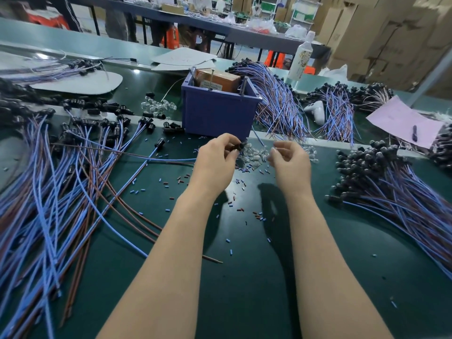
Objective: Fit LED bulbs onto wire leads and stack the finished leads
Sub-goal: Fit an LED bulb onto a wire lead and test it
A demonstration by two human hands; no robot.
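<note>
Head view, single entry.

Left hand (215,156): fingers curled shut around a black socket (238,146) at the end of one wire lead (156,157); its blue and brown strands trail off leftward across the green mat (244,289). The socket mouth faces right, towards the other hand.

Right hand (289,162): thumb and forefinger pinched together, seemingly on a small clear LED bulb (274,150); the item is blurred and tiny, so the hold is probable rather than certain.

Loose bulbs (254,154): small clear heap on the mat between and just beyond the two hands, in front of the blue bin (217,113).

Unfitted leads (61,179): broad fan at left, sockets pointing away from the person.

Finished stack (391,182): bundle at right, sockets gathered at its near-left end. Further bundles (281,104) behind the bin.

Trimmings (186,178): short blue and red insulation bits scattered over the mat.

Step in hand: judged to be fitting, bulb and socket held near but apart, not yet joined.

Next move calls for: lining the bulb up with the socket mouth, pressing it home squarely, then laying the lead on the right-hand stack with sockets aligned.
</note>
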